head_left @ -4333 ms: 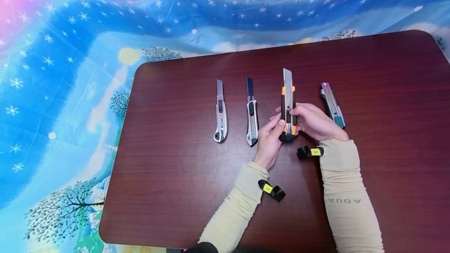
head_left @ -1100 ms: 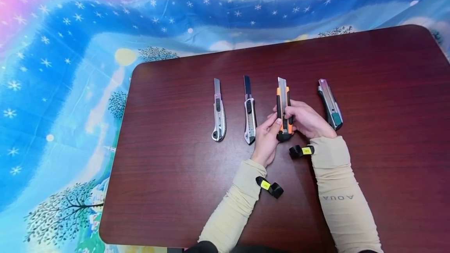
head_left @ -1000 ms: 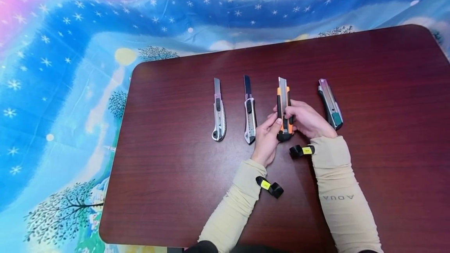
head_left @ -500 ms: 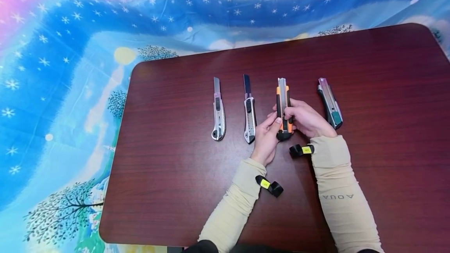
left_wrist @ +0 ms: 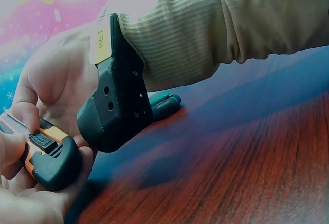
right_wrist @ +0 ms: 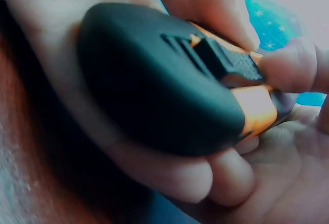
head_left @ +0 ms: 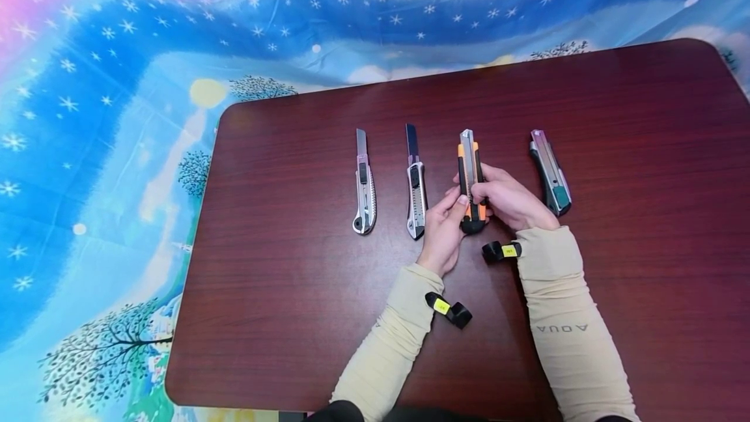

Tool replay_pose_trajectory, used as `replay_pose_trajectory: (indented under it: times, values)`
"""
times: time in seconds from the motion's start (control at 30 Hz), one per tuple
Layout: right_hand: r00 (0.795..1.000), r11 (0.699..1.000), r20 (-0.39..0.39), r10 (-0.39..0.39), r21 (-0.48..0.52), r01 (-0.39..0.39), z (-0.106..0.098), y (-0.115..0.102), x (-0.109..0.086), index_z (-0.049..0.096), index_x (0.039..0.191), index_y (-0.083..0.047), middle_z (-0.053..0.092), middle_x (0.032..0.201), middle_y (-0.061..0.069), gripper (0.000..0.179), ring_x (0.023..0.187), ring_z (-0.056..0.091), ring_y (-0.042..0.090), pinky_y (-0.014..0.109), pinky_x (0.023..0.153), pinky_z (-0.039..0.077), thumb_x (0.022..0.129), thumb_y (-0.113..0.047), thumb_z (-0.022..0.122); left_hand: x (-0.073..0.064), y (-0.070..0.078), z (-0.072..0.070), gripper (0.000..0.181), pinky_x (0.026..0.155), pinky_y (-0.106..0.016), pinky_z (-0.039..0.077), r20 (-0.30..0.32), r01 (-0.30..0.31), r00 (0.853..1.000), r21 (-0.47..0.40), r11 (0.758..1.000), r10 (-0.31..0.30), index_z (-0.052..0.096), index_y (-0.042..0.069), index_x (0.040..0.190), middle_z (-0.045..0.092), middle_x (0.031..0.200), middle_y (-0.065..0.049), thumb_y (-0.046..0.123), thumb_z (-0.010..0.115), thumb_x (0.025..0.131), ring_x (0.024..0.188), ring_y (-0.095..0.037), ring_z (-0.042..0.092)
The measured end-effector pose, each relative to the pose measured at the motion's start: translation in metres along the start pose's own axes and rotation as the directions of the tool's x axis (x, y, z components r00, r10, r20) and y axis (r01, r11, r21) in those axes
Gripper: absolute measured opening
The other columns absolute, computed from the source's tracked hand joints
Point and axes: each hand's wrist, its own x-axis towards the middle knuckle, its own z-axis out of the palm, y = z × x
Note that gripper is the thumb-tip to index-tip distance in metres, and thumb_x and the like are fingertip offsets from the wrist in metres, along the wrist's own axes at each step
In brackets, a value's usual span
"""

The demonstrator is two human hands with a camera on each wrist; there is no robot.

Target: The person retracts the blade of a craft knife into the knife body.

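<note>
An orange-and-black utility knife point(head_left: 471, 171) is held between both hands over the table, its metal nose pointing away from me. My left hand point(head_left: 443, 230) grips the handle from the left, thumb on its top face. From the other side my right hand point(head_left: 512, 199) holds it too, with the thumb pressing the black slider point(right_wrist: 226, 62) in the right wrist view. The rounded black butt point(left_wrist: 59, 167) faces the left wrist camera. No length of blade shows beyond the nose. The undersides of the fingers are partly hidden.
Left of the hands lie a silver utility knife point(head_left: 364, 197) and a grey one with a black blade point(head_left: 415, 191), both blades out. On the right is a utility knife with a green slider point(head_left: 551, 171), no blade showing. The dark red table point(head_left: 281, 266) meets a patterned cloth point(head_left: 351, 25) behind.
The orange knife's blade, long 4.3 seconds ago, has slid back into the handle as the right thumb moved toward the butt. Both hands keep their hold; the other knives stay put.
</note>
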Motion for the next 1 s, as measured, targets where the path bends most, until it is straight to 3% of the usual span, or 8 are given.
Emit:
replay_pose_trajectory:
  times: [0.23, 0.47, 0.73, 0.87, 1.0]
  values:
    - [1.000, 1.000, -0.004, -0.003, -0.003, 0.003, 0.0009, -0.0017, -0.0020, 0.041, 0.132, 0.006, 0.061, 0.103, -0.005, 0.056, 0.096, 0.057, 0.012, 0.024, 0.073, 0.049, 0.076, 0.010, 0.037, -0.0003, 0.0000, 0.0000, 0.039, 0.095, -0.043, 0.053, -0.004, 0.005, 1.000, -0.002, 1.000, -0.005, 0.048, 0.003, 0.140, 0.051, 0.140, -0.008, 0.007, 0.047, 0.101, 0.122, -0.026, 0.056]
    - [1.000, 1.000, -0.002, -0.015, -0.003, 0.015, 0.0011, -0.0012, -0.0007, 0.040, 0.134, 0.006, 0.060, 0.104, -0.003, 0.056, 0.095, 0.057, 0.012, 0.023, 0.075, 0.049, 0.077, 0.009, 0.037, -0.0003, 0.0004, 0.0012, 0.039, 0.091, -0.040, 0.056, -0.023, -0.004, 1.000, 0.024, 1.000, 0.004, 0.050, 0.003, 0.138, 0.056, 0.135, -0.014, 0.008, 0.048, 0.100, 0.116, -0.024, 0.059]
    - [0.999, 0.998, 0.011, -0.041, -0.045, 0.041, -0.0026, -0.0013, -0.0006, 0.040, 0.133, 0.011, 0.066, 0.103, -0.003, 0.054, 0.095, 0.060, 0.009, 0.021, 0.075, 0.050, 0.079, 0.009, 0.036, 0.0003, 0.0017, 0.0029, 0.038, 0.091, -0.038, 0.056, -0.043, -0.030, 0.999, 0.038, 0.999, 0.032, 0.052, 0.002, 0.137, 0.053, 0.140, -0.009, 0.006, 0.051, 0.099, 0.118, -0.025, 0.059]
    - [0.999, 0.994, 0.002, -0.048, -0.102, 0.048, -0.0049, -0.0024, -0.0033, 0.040, 0.134, 0.010, 0.067, 0.107, -0.001, 0.054, 0.094, 0.060, 0.008, 0.021, 0.072, 0.049, 0.080, 0.007, 0.038, -0.0004, 0.0011, 0.0036, 0.038, 0.091, -0.038, 0.055, -0.040, -0.017, 0.999, 0.037, 0.999, 0.018, 0.053, 0.003, 0.136, 0.056, 0.136, -0.016, 0.007, 0.052, 0.098, 0.117, -0.030, 0.060]
    - [0.997, 0.966, -0.037, -0.068, -0.252, 0.057, -0.0072, -0.0054, -0.0081, 0.040, 0.134, 0.005, 0.061, 0.114, 0.014, 0.046, 0.089, 0.057, 0.010, 0.022, 0.071, 0.050, 0.089, -0.002, 0.045, -0.0013, 0.0011, 0.0041, 0.037, 0.092, -0.036, 0.055, -0.052, -0.003, 0.999, 0.042, 0.999, 0.005, 0.055, 0.004, 0.135, 0.059, 0.132, -0.018, 0.006, 0.053, 0.098, 0.115, -0.029, 0.062]
